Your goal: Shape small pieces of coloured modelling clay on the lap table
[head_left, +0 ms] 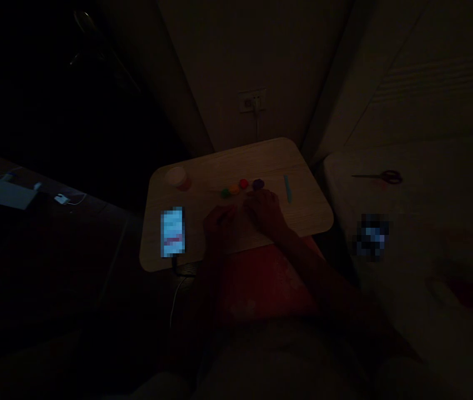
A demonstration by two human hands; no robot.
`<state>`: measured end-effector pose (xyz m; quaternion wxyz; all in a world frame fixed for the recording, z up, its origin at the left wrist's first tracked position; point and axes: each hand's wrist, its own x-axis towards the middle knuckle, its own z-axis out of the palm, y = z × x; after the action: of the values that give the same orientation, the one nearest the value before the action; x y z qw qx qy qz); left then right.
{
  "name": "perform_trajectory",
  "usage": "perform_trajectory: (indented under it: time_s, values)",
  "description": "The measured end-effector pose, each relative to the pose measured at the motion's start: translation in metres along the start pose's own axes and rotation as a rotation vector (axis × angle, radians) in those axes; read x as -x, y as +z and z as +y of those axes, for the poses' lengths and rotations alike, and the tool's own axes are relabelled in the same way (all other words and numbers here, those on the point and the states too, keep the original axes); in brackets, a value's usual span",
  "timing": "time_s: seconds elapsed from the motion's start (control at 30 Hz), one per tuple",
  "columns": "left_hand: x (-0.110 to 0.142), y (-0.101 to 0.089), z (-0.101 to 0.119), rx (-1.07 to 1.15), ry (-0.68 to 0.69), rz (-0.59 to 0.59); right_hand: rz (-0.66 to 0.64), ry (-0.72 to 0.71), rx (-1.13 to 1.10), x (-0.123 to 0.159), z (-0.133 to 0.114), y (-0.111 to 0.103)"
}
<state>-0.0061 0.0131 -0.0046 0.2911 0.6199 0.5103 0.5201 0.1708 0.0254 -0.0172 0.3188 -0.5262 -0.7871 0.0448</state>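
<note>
Four small coloured lumps lie in a row across the middle of your wooden-topped table (203, 166). From left to right, they are the green lump (225, 193), the orange lump (234, 189), the red lump (243, 183) and the purple lump (258, 184). The green and orange lumps sit close together; the purple lump is slightly apart at the right.

Your right hand (266, 211) is on the near side of the red and purple lumps, back upward, with its fingers bent toward the tabletop. Your left hand (219, 219) is on the near side of the green lump, its fingers partly curled and directed toward your right hand. The light is poor; whether either hand pinches anything cannot be told.

A turquoise stick (288, 189) lies to the right of the purple lump. A pale cup (177, 178) occupies the far left of the table. At the near left is a lit phone (172, 231), its screen obscured, with a dark cable (175, 268) beside its near end.

On the pale surface (419, 222) to the right of the table, you have scissors (382, 176), handles to the right, and, nearer to you, a blurred device (372, 238).
</note>
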Motion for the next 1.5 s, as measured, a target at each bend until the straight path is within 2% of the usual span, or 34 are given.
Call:
perform_trajectory:
  time_s: [0.1,0.33,0.47,0.6,0.87,1.27,1.5]
  values:
    - [-0.001,0.001,-0.005,0.005,0.032,0.003,0.012,-0.011,-0.047,0.000,0.002,-0.001]
    - [0.002,0.003,-0.006,0.054,-0.069,-0.002,0.033,-0.133,-0.205,0.003,-0.002,-0.009]
    - [0.001,0.002,-0.002,0.034,-0.024,-0.012,0.044,-0.152,-0.282,0.003,-0.002,-0.010]
    - [0.000,0.001,-0.001,-0.015,0.019,-0.040,0.056,-0.150,-0.286,0.003,0.000,-0.008]
    - [0.002,0.002,0.000,-0.016,0.018,-0.048,0.104,-0.143,-0.316,0.004,0.000,-0.008]
    - [0.002,0.000,-0.001,-0.026,0.044,-0.079,0.051,-0.176,-0.302,0.004,0.002,-0.010]
    - [0.003,0.002,0.000,-0.022,0.040,-0.062,0.068,-0.119,-0.347,0.004,0.002,-0.009]
